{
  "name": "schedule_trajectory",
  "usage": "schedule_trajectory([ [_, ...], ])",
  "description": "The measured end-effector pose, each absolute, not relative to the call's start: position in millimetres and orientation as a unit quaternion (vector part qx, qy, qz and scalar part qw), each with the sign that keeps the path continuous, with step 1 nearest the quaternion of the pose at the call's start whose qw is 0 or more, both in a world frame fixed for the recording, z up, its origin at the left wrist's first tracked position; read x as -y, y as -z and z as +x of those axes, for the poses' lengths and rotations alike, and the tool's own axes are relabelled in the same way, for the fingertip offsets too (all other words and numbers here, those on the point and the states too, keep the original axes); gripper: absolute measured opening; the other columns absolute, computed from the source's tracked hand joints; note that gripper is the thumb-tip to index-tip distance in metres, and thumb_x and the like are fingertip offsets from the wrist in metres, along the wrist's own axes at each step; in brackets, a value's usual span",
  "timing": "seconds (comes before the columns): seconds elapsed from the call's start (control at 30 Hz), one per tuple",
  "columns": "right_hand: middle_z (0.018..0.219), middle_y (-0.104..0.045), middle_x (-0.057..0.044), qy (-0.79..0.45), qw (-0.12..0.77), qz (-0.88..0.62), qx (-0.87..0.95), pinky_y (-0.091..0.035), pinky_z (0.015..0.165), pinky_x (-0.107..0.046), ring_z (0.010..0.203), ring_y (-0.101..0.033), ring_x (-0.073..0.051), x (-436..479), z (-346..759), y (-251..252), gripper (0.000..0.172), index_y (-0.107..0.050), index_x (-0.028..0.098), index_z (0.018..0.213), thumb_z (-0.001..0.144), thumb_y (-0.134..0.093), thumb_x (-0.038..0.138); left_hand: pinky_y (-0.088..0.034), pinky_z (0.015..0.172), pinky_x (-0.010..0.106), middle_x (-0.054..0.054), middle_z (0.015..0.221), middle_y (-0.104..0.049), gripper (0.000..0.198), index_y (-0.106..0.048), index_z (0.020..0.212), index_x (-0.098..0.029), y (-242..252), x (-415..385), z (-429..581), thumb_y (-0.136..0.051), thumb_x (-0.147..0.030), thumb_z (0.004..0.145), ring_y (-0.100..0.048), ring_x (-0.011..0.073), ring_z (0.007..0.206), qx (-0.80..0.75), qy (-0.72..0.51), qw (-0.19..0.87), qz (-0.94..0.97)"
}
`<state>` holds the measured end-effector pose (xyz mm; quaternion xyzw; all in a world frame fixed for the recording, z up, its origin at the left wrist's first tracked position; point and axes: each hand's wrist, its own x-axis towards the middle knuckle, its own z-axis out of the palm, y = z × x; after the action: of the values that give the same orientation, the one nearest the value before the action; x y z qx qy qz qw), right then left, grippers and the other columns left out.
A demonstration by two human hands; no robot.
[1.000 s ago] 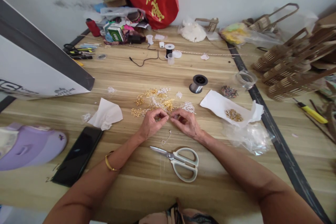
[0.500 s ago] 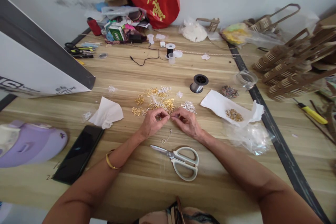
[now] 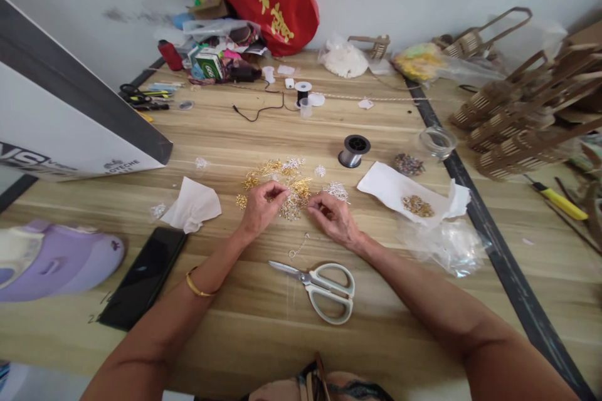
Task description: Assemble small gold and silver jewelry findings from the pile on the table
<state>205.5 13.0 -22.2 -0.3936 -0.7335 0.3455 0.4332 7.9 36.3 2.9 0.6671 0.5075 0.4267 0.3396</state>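
Note:
My left hand is at the left of a heap of small gold and silver jewellery findings. Its thumb and forefinger are pinched together over the heap; whatever is between them is too small to make out. At the heap's right edge, my right hand has its thumb and fingers closed, and I cannot tell what is in them. Below the two hands lies a short silver chain with a ring at one end. Scissors with pale handles rest nearer to me, blades pointing left.
Silver pins and a wire spool lie right of the heap. Further right are white paper with gold pieces, clear plastic bags and a bead pile. On the left are a phone and a large box.
The hands have come apart: my left hand has moved left and slightly away from me, over the heap. My right hand has stayed nearly in place. The chain and scissors lie as before.

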Motion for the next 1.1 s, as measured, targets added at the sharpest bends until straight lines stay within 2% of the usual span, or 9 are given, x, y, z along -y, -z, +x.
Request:
schedule_trajectory([
  [0.17,0.077,-0.059,-0.003,-0.337,0.437,-0.389,0.738,-0.04,0.052,-0.022,0.062,-0.05,-0.01,-13,205,21,0.01,-0.06,0.016,0.084,0.088,-0.054,0.024,-0.05,0.071,0.029,0.004,0.079,-0.071,0.011,-0.069,0.079,-0.015,-6,-57,0,-0.061,-0.023,0.079,-0.063,0.0161,0.071,-0.54,-0.384,0.274,0.697],
  [0.3,0.076,-0.059,-0.003,-0.336,0.435,-0.385,0.741,-0.04,0.052,-0.022,0.062,-0.05,-0.01,-14,206,22,0.01,-0.06,0.016,0.085,0.088,-0.054,0.023,-0.046,0.084,0.039,0.007,0.088,-0.071,0.013,-0.071,0.08,-0.017,-5,-79,-1,-0.058,-0.018,0.081,-0.061,0.0221,0.085,-0.551,-0.29,0.094,0.777],
  [0.4,0.074,-0.057,-0.002,-0.34,0.434,-0.386,0.74,-0.039,0.051,-0.021,0.061,-0.049,-0.01,-14,205,22,0.01,-0.06,0.016,0.085,0.088,-0.054,0.023,-0.043,0.087,0.041,0.007,0.089,-0.07,0.016,-0.071,0.081,-0.019,0,-95,0,-0.054,-0.017,0.083,-0.059,0.0226,0.085,-0.541,-0.238,0.022,0.806],
  [0.7,0.074,-0.057,-0.002,-0.34,0.438,-0.383,0.739,-0.038,0.05,-0.021,0.061,-0.049,-0.01,-14,206,22,0.01,-0.061,0.016,0.085,0.088,-0.055,0.024,-0.04,0.088,0.039,0.008,0.086,-0.068,0.016,-0.07,0.08,-0.018,13,-109,5,-0.055,-0.02,0.083,-0.056,0.0228,0.084,-0.502,-0.179,-0.001,0.846],
  [0.93,0.074,-0.057,-0.002,-0.334,0.436,-0.386,0.741,-0.038,0.049,-0.021,0.06,-0.048,-0.009,-14,205,22,0.01,-0.061,0.016,0.085,0.088,-0.055,0.024,-0.038,0.087,0.039,0.008,0.087,-0.067,0.021,-0.069,0.08,-0.017,16,-114,5,-0.05,-0.022,0.086,-0.055,0.0224,0.084,-0.5,-0.18,0.008,0.847],
  [1.1,0.075,-0.057,-0.002,-0.337,0.431,-0.386,0.742,-0.039,0.05,-0.021,0.06,-0.048,-0.009,-14,206,22,0.01,-0.06,0.016,0.086,0.088,-0.055,0.023,-0.039,0.086,0.038,0.008,0.086,-0.067,0.017,-0.067,0.078,-0.017,17,-118,4,-0.052,-0.021,0.084,-0.056,0.022,0.084,-0.495,-0.181,0.006,0.85],
])
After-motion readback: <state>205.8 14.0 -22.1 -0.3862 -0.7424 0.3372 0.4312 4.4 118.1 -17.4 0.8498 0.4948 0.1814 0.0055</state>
